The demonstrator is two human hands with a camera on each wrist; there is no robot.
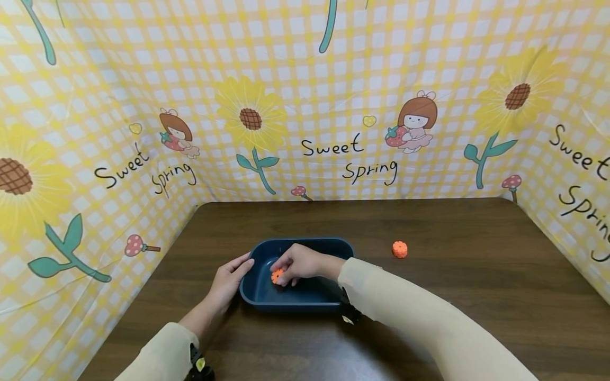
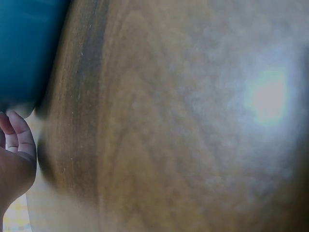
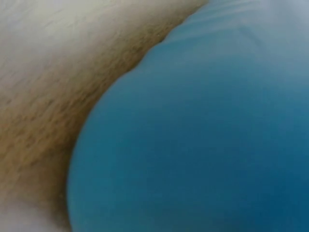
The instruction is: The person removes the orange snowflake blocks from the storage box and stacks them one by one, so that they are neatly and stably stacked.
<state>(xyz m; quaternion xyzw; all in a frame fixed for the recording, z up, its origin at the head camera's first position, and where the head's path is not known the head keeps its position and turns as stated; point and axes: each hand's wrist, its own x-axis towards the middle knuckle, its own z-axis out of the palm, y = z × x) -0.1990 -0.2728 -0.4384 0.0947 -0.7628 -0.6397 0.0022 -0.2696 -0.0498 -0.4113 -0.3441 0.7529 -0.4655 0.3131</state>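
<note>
A dark blue rectangular plastic basin (image 1: 305, 306) with rounded corners stands on the table in the head view. My left hand (image 1: 229, 280) holds its left end, with the thumb at the rim and the fingers along the outer wall. Inside the basin, my right hand (image 1: 301, 263) pinches a small orange scalloped disc (image 1: 277, 276) near the left end. A second orange scalloped piece (image 1: 400, 249) lies on the table to the right of the basin. In the right wrist view the basin's outer wall (image 3: 193, 145) fills most of the picture, hiding the hand.
The brown wooden table (image 1: 467, 254) extends around the basin. A yellow-checked cloth (image 1: 305, 106) with sunflowers and lettering hangs behind it and along both sides. Glare shows on the tabletop (image 2: 169, 121) in the left wrist view.
</note>
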